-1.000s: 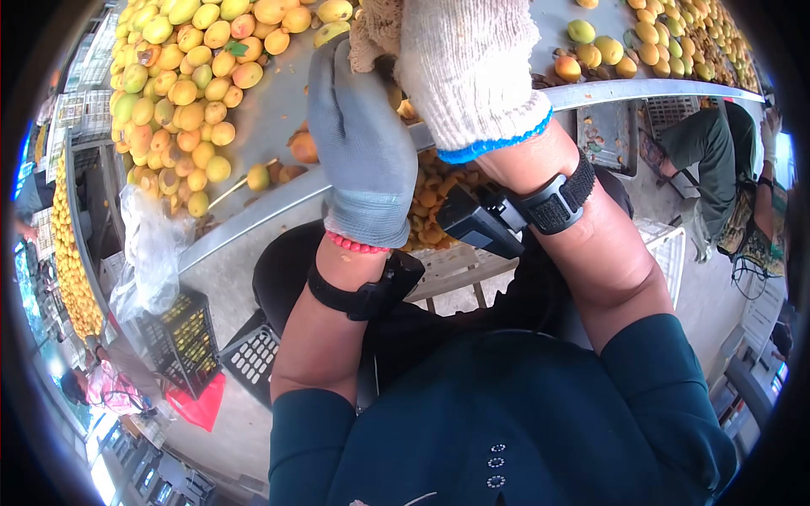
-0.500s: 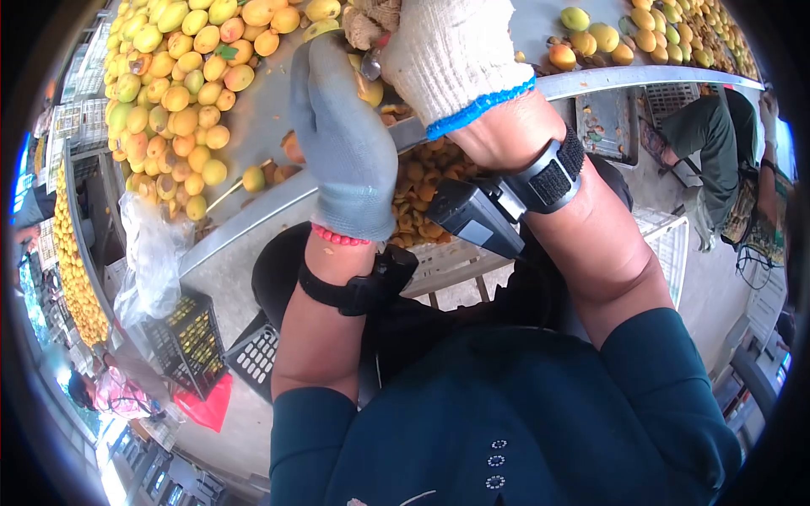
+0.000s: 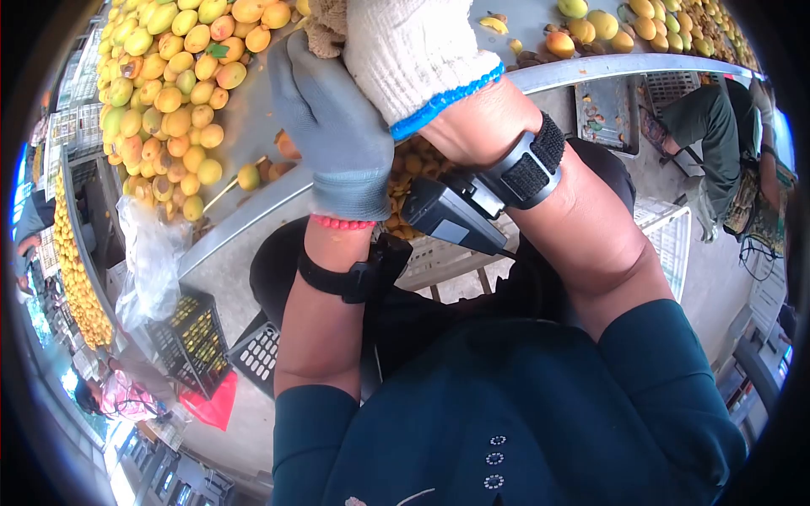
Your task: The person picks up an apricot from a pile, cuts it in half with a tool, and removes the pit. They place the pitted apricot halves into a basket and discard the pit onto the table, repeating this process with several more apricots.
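Observation:
My left hand (image 3: 342, 126), in a grey glove with a red bead bracelet at the wrist, is curled at the table's near edge; its palm and whatever it grips are hidden. Pressed against it is my right hand (image 3: 413, 63), in a white knit glove with a blue cuff and brown-stained fingers. Those fingers are closed, and what they hold cannot be seen. To the left of both hands is a big heap of yellow-orange apricots (image 3: 173, 97). A few apricot pieces (image 3: 287, 143) lie beside the left glove on the metal table (image 3: 245, 126).
More apricots (image 3: 602, 24) lie at the right of the table. Below its rim, a crate holds cut fruit (image 3: 411, 164). A plastic bag (image 3: 150, 261) hangs at the left above a black crate (image 3: 190, 337). Another person's leg (image 3: 709, 126) is at the right.
Both hands have shifted left and up. Yellow fruit and a small shiny metal piece, visible between the gloves before, are now covered. Scraps show on the table right of the white glove.

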A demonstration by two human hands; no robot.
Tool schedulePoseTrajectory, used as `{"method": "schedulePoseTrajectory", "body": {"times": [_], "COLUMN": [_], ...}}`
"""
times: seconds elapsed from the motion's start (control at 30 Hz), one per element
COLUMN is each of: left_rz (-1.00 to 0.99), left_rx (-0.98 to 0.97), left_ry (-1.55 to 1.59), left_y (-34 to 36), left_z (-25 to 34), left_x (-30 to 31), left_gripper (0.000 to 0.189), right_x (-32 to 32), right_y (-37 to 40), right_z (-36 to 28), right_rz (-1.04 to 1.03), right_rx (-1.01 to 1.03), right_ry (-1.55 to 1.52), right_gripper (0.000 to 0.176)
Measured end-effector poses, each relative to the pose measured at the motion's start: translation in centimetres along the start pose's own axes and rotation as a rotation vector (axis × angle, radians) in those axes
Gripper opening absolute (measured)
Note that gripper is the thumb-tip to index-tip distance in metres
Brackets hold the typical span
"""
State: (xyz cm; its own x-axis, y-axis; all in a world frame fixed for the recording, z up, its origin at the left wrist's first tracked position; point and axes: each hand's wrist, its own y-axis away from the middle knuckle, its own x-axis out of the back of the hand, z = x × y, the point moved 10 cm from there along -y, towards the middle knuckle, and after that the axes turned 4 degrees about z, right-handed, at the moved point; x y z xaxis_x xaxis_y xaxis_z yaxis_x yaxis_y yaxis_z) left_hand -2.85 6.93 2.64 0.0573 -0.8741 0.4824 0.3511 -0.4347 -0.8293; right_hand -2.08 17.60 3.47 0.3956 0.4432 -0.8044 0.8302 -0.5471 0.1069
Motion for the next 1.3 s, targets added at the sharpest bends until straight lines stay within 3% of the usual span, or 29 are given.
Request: {"method": "schedulePoseTrajectory", "body": {"times": [0.1, 0.17, 0.2, 0.3, 0.33, 0.43, 0.5, 0.57, 0.63, 0.67, 0.8, 0.9, 0.97, 1.0, 1.03, 1.1, 1.13, 1.17, 1.23, 1.27, 1.3], "left_rz": [-0.069, -0.208, -0.275, 0.069, 0.066, -0.124, -0.151, -0.092, 0.052, 0.065, 0.005, -0.098, -0.198, -0.149, -0.284, -0.554, -0.611, -0.734, -0.979, -1.084, -1.190], "left_rx": [0.100, 0.278, 0.364, 1.506, 1.534, 0.856, 0.606, 0.816, 1.380, 1.371, 1.358, 1.355, 1.337, 1.372, 1.343, 1.275, 1.119, 1.132, 1.151, 1.139, 1.126], "left_ry": [0.094, 0.066, 0.051, 0.918, 0.888, 0.527, 0.321, 0.546, 1.194, 1.205, 1.258, 1.308, 1.284, 1.188, 1.217, 1.262, 1.057, 1.050, 1.019, 1.043, 1.066], "left_y": [0.0, 0.4, 0.5, 6.4, 6.4, 3.6, 2.8, 3.4, 4.4, 4.1, 3.2, 3.4, 3.7, 3.1, 3.1, 3.0, 2.6, 3.4, 5.2, 6.2, 7.4], "left_z": [-1.5, -2.8, -3.4, -8.1, -8.1, -8.9, -9.3, -11.0, -9.8, -9.8, -8.9, -8.4, -8.3, -6.8, -5.8, -3.6, -2.5, -1.3, 0.6, 1.7, 3.0], "left_x": [-0.6, -1.2, -1.6, -5.1, -5.4, -4.3, -4.1, -4.7, -6.2, -5.9, -4.5, -4.2, -3.7, -2.7, -2.7, -2.4, -1.7, -2.0, -2.4, -2.7, -3.0], "left_gripper": [0.034, 0.032, 0.032, 0.035, 0.038, 0.037, 0.038, 0.040, 0.044, 0.050, 0.050, 0.048, 0.046, 0.044, 0.042, 0.039, 0.037, 0.037, 0.036, 0.036, 0.035], "right_x": [0.9, 2.3, 2.6, 2.9, 3.5, 4.1, 3.0, 4.3, 5.6, 7.0, 5.6, 6.4, 5.8, 5.3, 4.4, 5.8, 6.4, 6.9, 9.2, 7.4, 8.2], "right_y": [-1.1, -3.1, -3.5, -4.1, -3.9, -4.9, -5.3, -5.4, -4.4, -4.3, -2.9, -2.9, -2.5, -1.7, -1.1, -0.6, -0.5, -0.4, -1.2, -1.1, -1.6], "right_z": [1.4, 2.8, 3.1, 4.4, 4.5, 5.4, 6.2, 5.6, 2.1, 1.5, -1.9, -4.6, -5.9, -7.7, -8.8, -9.2, -9.0, -8.8, -6.8, -6.3, -5.8], "right_rz": [0.101, 0.147, 0.119, 0.073, 0.148, 0.094, -0.257, -0.257, 0.156, 0.393, 0.388, 0.309, 0.100, 0.074, 0.045, 0.193, 0.193, 0.188, 0.006, -0.125, -0.107], "right_rx": [0.013, -0.001, -0.004, -0.086, -0.089, -0.013, 0.012, 0.029, 0.069, 0.050, 0.157, 0.212, 0.148, 0.226, 0.301, 0.209, 0.181, 0.154, 0.139, 0.394, 0.339], "right_ry": [-0.151, -0.308, -0.245, -0.229, -0.131, -0.250, -0.517, -0.385, 0.093, 0.310, 0.267, 0.376, 0.407, 0.787, 1.164, 1.381, 1.511, 1.642, 1.942, 2.045, 2.041], "right_gripper": [0.025, 0.026, 0.025, 0.025, 0.025, 0.024, 0.024, 0.025, 0.022, 0.020, 0.016, 0.017, 0.020, 0.022, 0.025, 0.031, 0.027, 0.024, 0.028, 0.029, 0.029]}}
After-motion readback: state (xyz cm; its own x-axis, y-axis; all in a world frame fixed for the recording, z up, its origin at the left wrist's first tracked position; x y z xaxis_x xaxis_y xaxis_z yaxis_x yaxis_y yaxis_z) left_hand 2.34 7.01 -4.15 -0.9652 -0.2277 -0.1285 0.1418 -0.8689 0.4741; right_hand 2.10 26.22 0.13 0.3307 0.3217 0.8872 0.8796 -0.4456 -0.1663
